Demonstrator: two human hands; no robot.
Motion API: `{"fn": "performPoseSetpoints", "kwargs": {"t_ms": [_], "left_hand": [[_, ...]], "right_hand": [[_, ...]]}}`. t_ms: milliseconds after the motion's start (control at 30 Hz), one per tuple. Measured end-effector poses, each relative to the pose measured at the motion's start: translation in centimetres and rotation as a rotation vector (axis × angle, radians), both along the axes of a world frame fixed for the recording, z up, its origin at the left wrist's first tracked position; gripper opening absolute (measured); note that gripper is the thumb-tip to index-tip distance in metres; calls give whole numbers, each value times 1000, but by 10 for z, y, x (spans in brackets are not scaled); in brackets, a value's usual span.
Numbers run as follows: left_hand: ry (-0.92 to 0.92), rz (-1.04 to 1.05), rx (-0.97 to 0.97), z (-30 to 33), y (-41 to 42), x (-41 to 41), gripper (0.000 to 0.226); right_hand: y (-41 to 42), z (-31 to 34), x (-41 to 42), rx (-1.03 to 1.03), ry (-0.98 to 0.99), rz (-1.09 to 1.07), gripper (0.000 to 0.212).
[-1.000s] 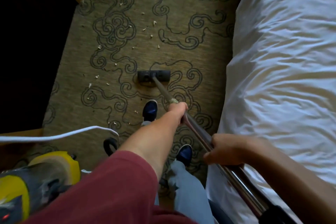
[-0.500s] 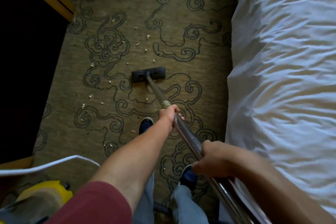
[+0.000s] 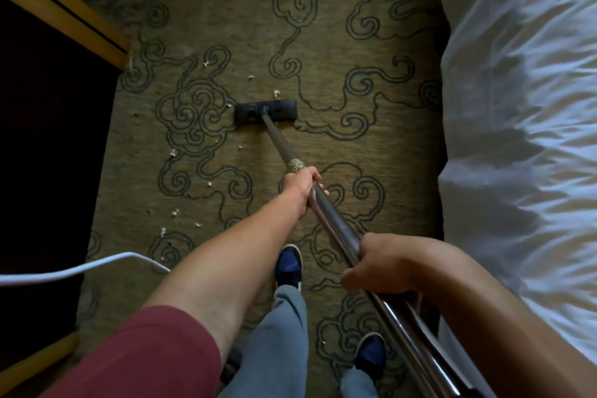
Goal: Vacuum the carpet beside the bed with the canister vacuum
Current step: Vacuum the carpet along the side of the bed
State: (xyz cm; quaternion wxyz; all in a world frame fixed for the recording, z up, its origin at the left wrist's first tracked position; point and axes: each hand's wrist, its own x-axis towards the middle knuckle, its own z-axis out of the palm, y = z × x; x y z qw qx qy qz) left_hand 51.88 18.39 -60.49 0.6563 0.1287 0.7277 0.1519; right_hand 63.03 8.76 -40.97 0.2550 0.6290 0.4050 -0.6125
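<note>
On the wand (image 3: 326, 213), left hand (image 3: 300, 187) grips outstretched; right hand (image 3: 381, 263) clamps nearer, elbow bent.

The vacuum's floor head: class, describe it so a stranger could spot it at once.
Start at the white bed on the right, then cross the patterned carpet leftward. At the far end of the metal wand lies the floor head: flat, black and rectangular, unlike the pale crumbs around it.
</note>
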Motion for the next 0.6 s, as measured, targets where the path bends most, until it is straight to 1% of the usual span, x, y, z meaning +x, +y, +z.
{"fn": "performPoseSetpoints", "kwargs": {"t_ms": [167,367,467,600], "left_hand": [[-7,-25,5,-11,107,-8,13],[-20,-36,6,-10,196,-11,8],[-24,-25,18,-11,257,-8,9],[-9,-32,33,-8,330,7,10]], "right_hand": [[104,-8,-11,-30,-30,-30,48],[196,-8,-15,-39,-34,9,42],[254,-11,-12,-16,-23,3,42],[334,-17,9,21,-24,125,43]]}}
